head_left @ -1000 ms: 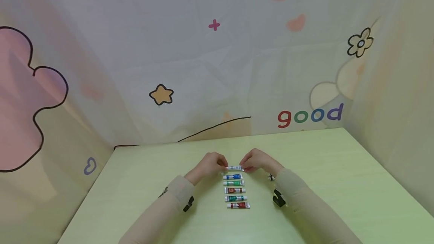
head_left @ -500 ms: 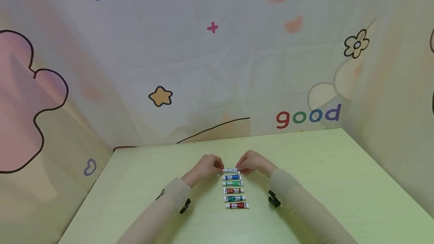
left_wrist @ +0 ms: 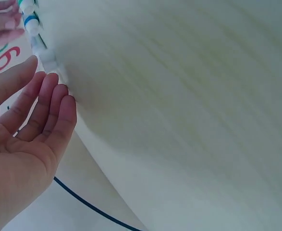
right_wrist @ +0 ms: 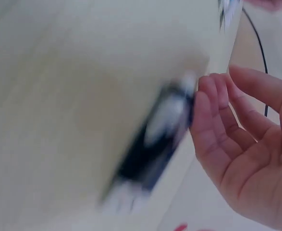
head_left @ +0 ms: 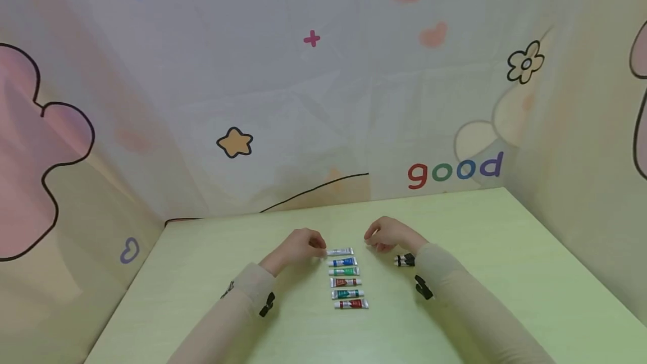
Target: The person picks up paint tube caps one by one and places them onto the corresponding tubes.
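Note:
My left hand [head_left: 302,245] is at the cap end of a white paint tube [head_left: 340,251], the farthest in a column of tubes. In the left wrist view its thumb and fingers are loosely bent, fingertips right by the white cap [left_wrist: 48,58]. My right hand [head_left: 394,233] is off to the right of that tube, fingers loosely curved around nothing. Toward me follow a blue tube [head_left: 343,262], a light green tube [head_left: 344,272], a brownish-red tube [head_left: 346,282], a dark green tube [head_left: 347,294] and a red tube [head_left: 351,304].
Beside the right sleeve lies a black-and-silver item [head_left: 404,260] with white ends, blurred in the right wrist view. The pale green table [head_left: 485,274] is bounded at the back and sides by a printed cloth [head_left: 283,94].
My right hand has let go of the white tube's end and moved right, uncovering the black-and-silver item. The white tube lies in line with the others; the left hand stays by its cap.

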Motion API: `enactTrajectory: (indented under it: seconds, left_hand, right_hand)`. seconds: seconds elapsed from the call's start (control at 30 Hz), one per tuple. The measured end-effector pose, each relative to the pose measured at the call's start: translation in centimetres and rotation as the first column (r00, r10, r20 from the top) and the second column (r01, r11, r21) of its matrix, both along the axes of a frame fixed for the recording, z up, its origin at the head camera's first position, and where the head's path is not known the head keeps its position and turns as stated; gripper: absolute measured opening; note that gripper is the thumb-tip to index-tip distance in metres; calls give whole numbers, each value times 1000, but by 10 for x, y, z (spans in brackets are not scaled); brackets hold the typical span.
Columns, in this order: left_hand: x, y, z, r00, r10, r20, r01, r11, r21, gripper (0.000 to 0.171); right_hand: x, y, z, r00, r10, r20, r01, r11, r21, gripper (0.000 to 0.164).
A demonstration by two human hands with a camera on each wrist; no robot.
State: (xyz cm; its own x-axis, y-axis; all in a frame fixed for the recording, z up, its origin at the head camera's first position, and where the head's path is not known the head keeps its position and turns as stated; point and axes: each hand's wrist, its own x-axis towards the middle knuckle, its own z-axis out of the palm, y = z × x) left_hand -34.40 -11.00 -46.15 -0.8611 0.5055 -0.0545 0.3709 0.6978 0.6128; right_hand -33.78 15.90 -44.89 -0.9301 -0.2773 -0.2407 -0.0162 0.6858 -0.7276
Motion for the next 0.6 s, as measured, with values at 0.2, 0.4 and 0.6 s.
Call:
enactTrajectory:
  seconds: [0.2,0.4,0.6]
  left_hand:
    - [-1,-14,0,1000,26,-9,-26,1000,1,9]
    - [3,-30,3,999,45,-24,-45,999,2,7]
    - [9,-36,4,999,34,-7,-33,999,19,6]
  right_hand:
    - [2,38,8,1000,19,-11,-18,995,96,16]
    - [11,62,11,999,49,-13,-47,989,142,21]
    - [16,75,10,996,71,-45,-62,983,175,24]
